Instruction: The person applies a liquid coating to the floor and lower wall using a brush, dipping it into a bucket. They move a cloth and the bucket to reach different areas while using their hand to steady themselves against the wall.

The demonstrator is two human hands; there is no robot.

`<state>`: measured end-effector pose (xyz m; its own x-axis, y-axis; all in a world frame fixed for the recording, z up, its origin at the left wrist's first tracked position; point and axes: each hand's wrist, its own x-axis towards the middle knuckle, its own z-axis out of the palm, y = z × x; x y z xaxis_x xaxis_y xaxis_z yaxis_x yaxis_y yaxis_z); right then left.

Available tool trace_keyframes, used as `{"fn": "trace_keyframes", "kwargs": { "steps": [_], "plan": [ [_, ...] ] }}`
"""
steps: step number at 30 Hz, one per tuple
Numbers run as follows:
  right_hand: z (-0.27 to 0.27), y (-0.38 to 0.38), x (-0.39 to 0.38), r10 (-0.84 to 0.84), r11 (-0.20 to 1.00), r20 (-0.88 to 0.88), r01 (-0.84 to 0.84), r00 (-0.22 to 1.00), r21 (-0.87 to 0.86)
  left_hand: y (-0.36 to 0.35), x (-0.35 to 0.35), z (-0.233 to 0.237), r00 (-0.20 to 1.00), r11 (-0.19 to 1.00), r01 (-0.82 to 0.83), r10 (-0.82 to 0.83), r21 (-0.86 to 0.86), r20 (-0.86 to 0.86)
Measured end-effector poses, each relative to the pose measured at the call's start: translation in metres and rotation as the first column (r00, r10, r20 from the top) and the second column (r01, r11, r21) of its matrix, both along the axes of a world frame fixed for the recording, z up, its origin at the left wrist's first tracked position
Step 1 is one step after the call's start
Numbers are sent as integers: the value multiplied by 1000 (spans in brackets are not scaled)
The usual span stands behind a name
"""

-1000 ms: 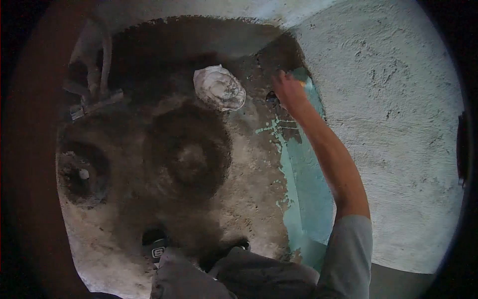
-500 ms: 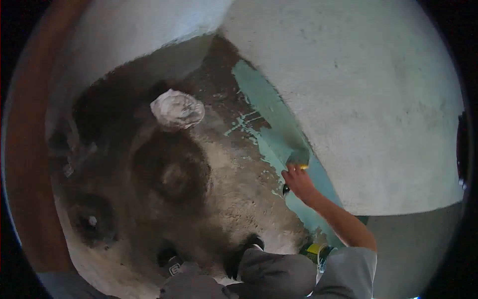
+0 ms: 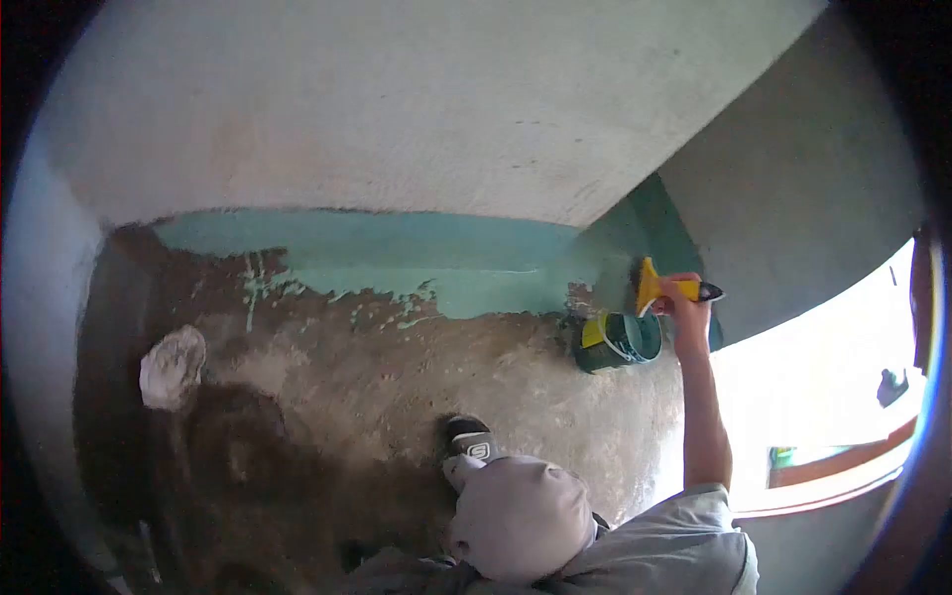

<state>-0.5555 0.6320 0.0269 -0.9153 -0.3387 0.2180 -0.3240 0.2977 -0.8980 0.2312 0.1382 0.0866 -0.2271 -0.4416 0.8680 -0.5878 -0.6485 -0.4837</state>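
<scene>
My right hand (image 3: pixel 686 305) is closed round the handle of a wide yellow paintbrush (image 3: pixel 649 288). The brush is held side-on with its dark bristles to the left, near the green-coated corner where the wall meets the floor. Just below and left of it stands a small dark bucket (image 3: pixel 587 358) with a yellow label, a wire handle and dark green liquid inside. Wet-looking green coating (image 3: pixel 476 290) runs along the base of the wall and onto the floor, its lower edge ragged with drips. My left hand is out of view.
A crumpled whitish lump (image 3: pixel 174 368) lies on the stained concrete floor (image 3: pixel 367 397) at left. My shoe (image 3: pixel 468 436) and bent knee (image 3: pixel 521 516) are below the coating. Pale walls (image 3: pixel 397 119) rise above; a bright opening (image 3: pixel 793 397) lies at right.
My view has swung right, bringing the bucket and bright opening into sight. The brush has left the coated strip and is now beside the bucket. A blurred arm at the left edge is gone.
</scene>
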Motion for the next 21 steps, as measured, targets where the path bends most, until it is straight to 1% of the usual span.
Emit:
{"fn": "trace_keyframes", "kwargs": {
  "steps": [2, 4, 6, 8, 9, 10, 12, 13, 14, 16, 17, 18, 19, 20, 21],
  "plan": [
    [-14, 46, -43, -177, 973, 35, 180, 984, -146, 11, -2, -1, 998, 998, -69, 69, 12, 4],
    [-33, 81, -75, -378, 912, 35, 378, 925, -161, 10, 1, -2, 993, 994, -104, 106, 45, -53],
    [-66, 119, -123, -532, 835, 32, 530, 846, -147, 12, 9, -4, 943, 981, -56, 114, 188, -313],
    [-95, 131, -145, -593, 805, -52, 591, 804, -45, 11, 3, -3, 947, 983, -29, 85, 183, -309],
    [-100, 136, -150, -616, 785, -96, 619, 782, 4, 10, -1, -3, 983, 994, -31, 49, 103, -179],
    [-106, 136, -153, -629, 764, -86, 635, 773, 115, 10, -4, -2, 999, 999, -25, 26, 23, -39],
    [-133, 143, -174, -633, 736, -82, 631, 770, 244, 8, 17, -6, 954, 984, -27, 79, 178, -289],
    [-137, 138, -178, -628, 723, -81, 619, 774, 306, 9, 12, -5, 953, 979, -57, 112, 195, -281],
    [-143, 134, -177, -603, 752, -61, 593, 795, 287, 10, 10, -5, 951, 973, -86, 144, 213, -272],
    [-179, 145, -204, -584, 695, -142, 582, 800, 422, 23, -24, 5, 979, 974, -206, 205, 97, 15],
    [-206, 158, -226, -569, 659, -185, 578, 802, 482, 23, -18, 7, 983, 978, -186, 184, 93, 28],
    [-215, 155, -230, -540, 616, -279, 599, 794, 512, 24, -18, 7, 987, 983, -162, 159, 91, 36],
    [-219, 158, -234, -580, 636, -197, 590, 791, 497, 23, -19, 7, 990, 987, -135, 132, 90, 43],
    [-224, 161, -235, -614, 654, -112, 584, 781, 481, 28, -20, 7, 984, 995, -89, 81, 43, 161],
    [-214, 153, -220, -644, 670, -25, 579, 765, 464, 47, -50, 12, 959, 999, -35, 33, 1, 280]
  ]
}}
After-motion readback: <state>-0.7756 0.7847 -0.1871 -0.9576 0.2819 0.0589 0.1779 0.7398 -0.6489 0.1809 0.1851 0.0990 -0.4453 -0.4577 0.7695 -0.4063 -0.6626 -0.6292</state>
